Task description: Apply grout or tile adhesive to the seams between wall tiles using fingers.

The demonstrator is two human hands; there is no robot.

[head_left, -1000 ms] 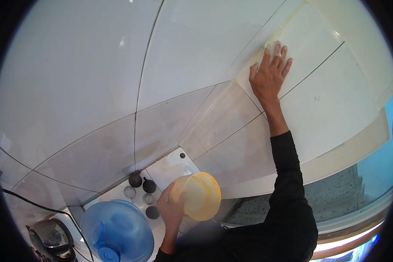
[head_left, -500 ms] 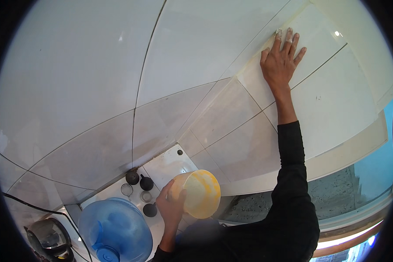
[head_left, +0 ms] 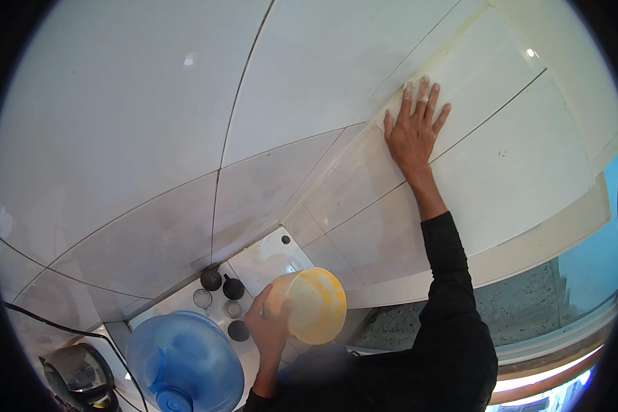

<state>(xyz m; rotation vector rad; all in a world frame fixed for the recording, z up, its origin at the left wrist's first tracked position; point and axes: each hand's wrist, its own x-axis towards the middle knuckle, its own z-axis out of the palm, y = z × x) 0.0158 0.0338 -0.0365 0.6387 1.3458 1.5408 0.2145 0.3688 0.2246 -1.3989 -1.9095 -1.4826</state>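
My left hand [head_left: 269, 328] grips the side of a yellow plastic tub [head_left: 314, 305], whose inside is smeared with pale paste. The tub is tilted with its mouth toward me. Farther up, my right hand [head_left: 413, 137] lies with spread fingers against the white tiled wall [head_left: 522, 158]. White paste coats its fingertips, which touch the corner joint [head_left: 438, 58] where two tiled walls meet. A pale yellowish line runs along that joint. Whether the right palm touches the tile cannot be made out.
A large blue water bottle [head_left: 185, 360] stands at lower left, beside a glass kettle [head_left: 81, 371] and a black cable [head_left: 69, 328]. Small dark pots [head_left: 232, 286] and glass jars [head_left: 233, 309] sit on the white tiled counter [head_left: 264, 254]. A grey ledge [head_left: 460, 309] lies at right.
My right hand has slid down and left along the corner joint, fingers still spread. My left hand and the tub have stayed nearly in place.
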